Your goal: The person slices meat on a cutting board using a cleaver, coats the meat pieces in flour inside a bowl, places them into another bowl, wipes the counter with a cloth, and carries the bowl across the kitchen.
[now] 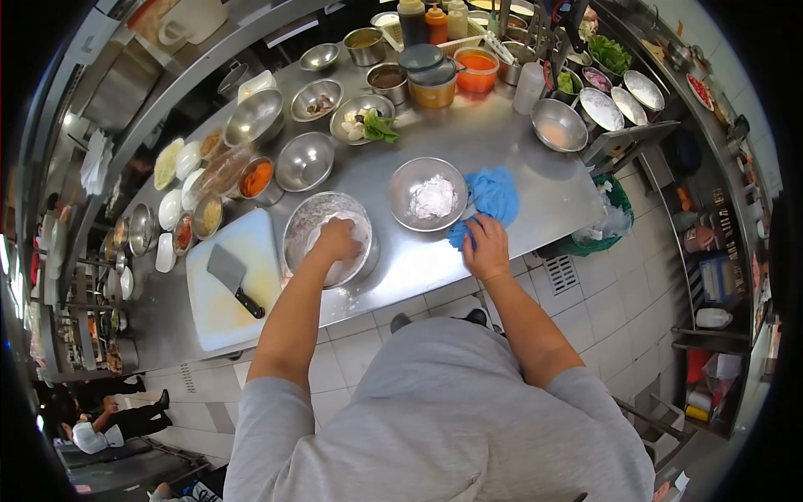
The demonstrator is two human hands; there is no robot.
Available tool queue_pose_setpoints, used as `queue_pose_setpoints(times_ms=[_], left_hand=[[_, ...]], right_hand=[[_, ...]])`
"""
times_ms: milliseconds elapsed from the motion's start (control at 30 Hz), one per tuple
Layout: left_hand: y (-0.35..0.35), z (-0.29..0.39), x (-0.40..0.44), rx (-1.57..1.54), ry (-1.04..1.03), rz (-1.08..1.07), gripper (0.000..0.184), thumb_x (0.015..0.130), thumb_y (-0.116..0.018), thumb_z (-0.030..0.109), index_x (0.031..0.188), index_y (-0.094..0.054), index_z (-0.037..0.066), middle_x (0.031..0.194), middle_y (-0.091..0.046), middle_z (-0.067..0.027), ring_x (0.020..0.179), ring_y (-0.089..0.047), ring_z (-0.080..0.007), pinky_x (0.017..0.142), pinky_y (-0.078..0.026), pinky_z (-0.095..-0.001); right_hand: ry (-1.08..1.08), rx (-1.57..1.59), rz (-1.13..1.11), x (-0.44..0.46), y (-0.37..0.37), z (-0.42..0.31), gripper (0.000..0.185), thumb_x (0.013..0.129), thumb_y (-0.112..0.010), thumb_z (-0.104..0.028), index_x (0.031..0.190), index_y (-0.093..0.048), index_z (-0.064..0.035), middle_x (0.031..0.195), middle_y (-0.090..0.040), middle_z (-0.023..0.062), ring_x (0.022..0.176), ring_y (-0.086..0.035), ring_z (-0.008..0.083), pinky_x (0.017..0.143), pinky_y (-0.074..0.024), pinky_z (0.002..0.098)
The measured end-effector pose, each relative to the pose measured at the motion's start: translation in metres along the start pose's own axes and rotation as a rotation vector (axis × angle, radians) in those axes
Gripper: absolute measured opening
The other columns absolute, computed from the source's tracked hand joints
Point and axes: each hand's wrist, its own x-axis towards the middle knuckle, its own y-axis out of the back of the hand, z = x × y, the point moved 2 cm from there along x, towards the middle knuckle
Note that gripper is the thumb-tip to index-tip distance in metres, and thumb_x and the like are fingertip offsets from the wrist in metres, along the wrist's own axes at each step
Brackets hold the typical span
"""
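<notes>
Head view: left hand [339, 241] resting inside a powder-dusted pot [302, 227]; right hand [487, 248] lying on a blue cloth [493, 194].

The pot is standing between chopping board [219, 314] and steel bowl [402, 201]; it is probably feeling rigid, moderately heavy and slippery with powder, its opposite rims offering the best hold; the left fingertips are hiding, their closure untellable; the right fingers are resting slightly apart, the cloth looking limp.

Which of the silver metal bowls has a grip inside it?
The deep, white-dusted silver bowl just right of the white cutting board: the left grip reaches into it, while the right grip is outside every bowl, at the crumpled blue cloth.
</notes>
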Motion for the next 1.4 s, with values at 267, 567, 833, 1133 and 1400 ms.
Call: queue_pose_setpoints(times_ms=[267, 567, 833, 1133, 1400], left_hand=[[-0.001, -0.009, 0.003, -0.272, -0.074, 0.241, 0.04, 0.082, -0.073, 0.014, 0.121, -0.071, 0.005, 0.119, -0.072, -0.0241, 0.111, -0.069, -0.0396, 0.098, -0.054, -0.0445], [0.113, 0.014, -0.041, -0.164, -0.197, 0.153, 0.044, 0.078, -0.071, 0.008, 0.122, -0.07, 0.002, 0.112, -0.073, -0.0248, 0.107, -0.068, -0.0435, 0.094, -0.054, -0.0455], [0.168, 0.084, -0.022, -0.564, -0.329, 0.414, 0.038, 0.081, -0.075, 0.014, 0.116, -0.07, -0.001, 0.1, -0.075, -0.0198, 0.095, -0.073, -0.0329, 0.089, -0.054, -0.0416], [0.14, -0.083, -0.086, -0.392, 0.031, 0.728, 0.033, 0.084, -0.074, 0.014, 0.115, -0.072, 0.0, 0.11, -0.074, -0.0235, 0.106, -0.07, -0.0413, 0.093, -0.054, -0.0443], [-0.011, -0.153, -0.109, -0.17, 0.138, 0.049, 0.032, 0.077, -0.073, 0.01, 0.107, -0.074, 0.001, 0.109, -0.074, -0.0243, 0.107, -0.069, -0.0415, 0.094, -0.055, -0.0445]], right_hand=[[0.007, 0.0, 0.006, -0.002, 0.0, 0.001, 0.031, 0.086, -0.069, -0.016, 0.117, -0.07, -0.008, 0.128, -0.063, 0.0129, 0.117, -0.058, 0.0359, 0.101, -0.0458, 0.0487], [-0.018, 0.011, 0.014, -0.001, 0.003, 0.001, 0.029, 0.086, -0.07, -0.016, 0.114, -0.071, -0.0087, 0.127, -0.064, 0.0123, 0.118, -0.059, 0.0345, 0.101, -0.046, 0.0476], [-0.008, 0.025, 0.008, 0.0, 0.001, -0.001, 0.029, 0.085, -0.07, -0.016, 0.113, -0.071, -0.009, 0.126, -0.064, 0.0129, 0.117, -0.06, 0.0356, 0.099, -0.0471, 0.0479], [0.025, 0.005, -0.007, -0.001, -0.009, -0.004, 0.029, 0.086, -0.069, -0.017, 0.113, -0.072, -0.0083, 0.126, -0.065, 0.0143, 0.116, -0.059, 0.037, 0.1, -0.046, 0.0491], [0.022, -0.05, -0.048, -0.001, -0.01, -0.01, 0.03, 0.088, -0.068, -0.017, 0.116, -0.07, -0.0072, 0.129, -0.063, 0.0147, 0.119, -0.058, 0.038, 0.103, -0.0451, 0.0492]])
